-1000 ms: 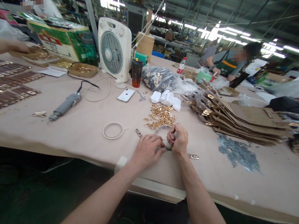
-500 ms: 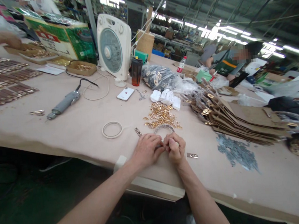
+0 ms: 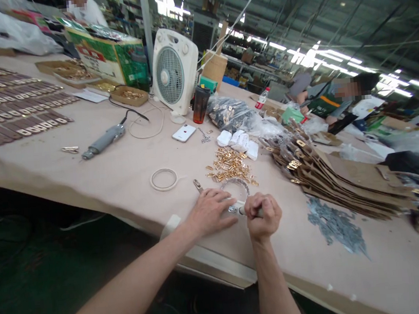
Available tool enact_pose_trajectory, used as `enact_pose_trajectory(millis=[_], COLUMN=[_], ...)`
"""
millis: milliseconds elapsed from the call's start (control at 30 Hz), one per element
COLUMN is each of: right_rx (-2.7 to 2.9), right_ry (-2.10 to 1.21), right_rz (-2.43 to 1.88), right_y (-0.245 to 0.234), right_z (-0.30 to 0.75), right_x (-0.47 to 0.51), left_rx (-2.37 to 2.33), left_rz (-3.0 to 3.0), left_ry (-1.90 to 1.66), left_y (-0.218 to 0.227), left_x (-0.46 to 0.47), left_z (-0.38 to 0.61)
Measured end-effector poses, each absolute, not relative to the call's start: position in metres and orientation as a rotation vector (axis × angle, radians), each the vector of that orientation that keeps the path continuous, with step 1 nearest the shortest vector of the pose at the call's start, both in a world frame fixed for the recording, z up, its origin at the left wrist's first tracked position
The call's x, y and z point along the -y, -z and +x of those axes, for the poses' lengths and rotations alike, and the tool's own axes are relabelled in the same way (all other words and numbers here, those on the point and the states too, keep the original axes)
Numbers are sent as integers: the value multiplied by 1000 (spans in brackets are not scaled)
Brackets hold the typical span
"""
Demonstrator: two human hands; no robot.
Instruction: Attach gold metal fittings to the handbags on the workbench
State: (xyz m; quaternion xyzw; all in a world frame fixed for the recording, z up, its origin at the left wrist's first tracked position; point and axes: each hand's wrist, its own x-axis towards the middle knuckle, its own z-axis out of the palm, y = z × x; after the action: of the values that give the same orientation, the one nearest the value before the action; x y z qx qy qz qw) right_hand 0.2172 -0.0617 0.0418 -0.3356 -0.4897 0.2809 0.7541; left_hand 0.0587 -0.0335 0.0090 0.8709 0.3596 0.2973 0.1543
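My left hand lies near the table's front edge, its fingertips pressing down on a small metal buckle piece. My right hand is a fist wrapped round a short whitish tool whose tip meets that piece. Just beyond my hands lie a clear tape ring, another small metal piece and a pile of gold buckles.
A white tape ring, a grey electric screwdriver, a phone, a cup and a fan stand to the left and behind. Stacked brown card pieces and grey scraps lie right. Other people work at the far sides.
My right hand has shifted right and now shows the whitish tool pointing at the piece under my left fingers. The view has swung slightly, and the other person's arm at far left is gone.
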Motion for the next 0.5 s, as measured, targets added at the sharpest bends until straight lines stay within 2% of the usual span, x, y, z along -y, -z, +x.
enact_pose_trajectory(millis=[500], right_rx=[1443], right_ry=[-288], right_rz=[-856], right_y=[-10], right_z=[204], right_x=[59], left_rx=[-1033], left_rz=[2513], left_ry=[-839], left_y=[-8], left_x=[33], left_z=[61])
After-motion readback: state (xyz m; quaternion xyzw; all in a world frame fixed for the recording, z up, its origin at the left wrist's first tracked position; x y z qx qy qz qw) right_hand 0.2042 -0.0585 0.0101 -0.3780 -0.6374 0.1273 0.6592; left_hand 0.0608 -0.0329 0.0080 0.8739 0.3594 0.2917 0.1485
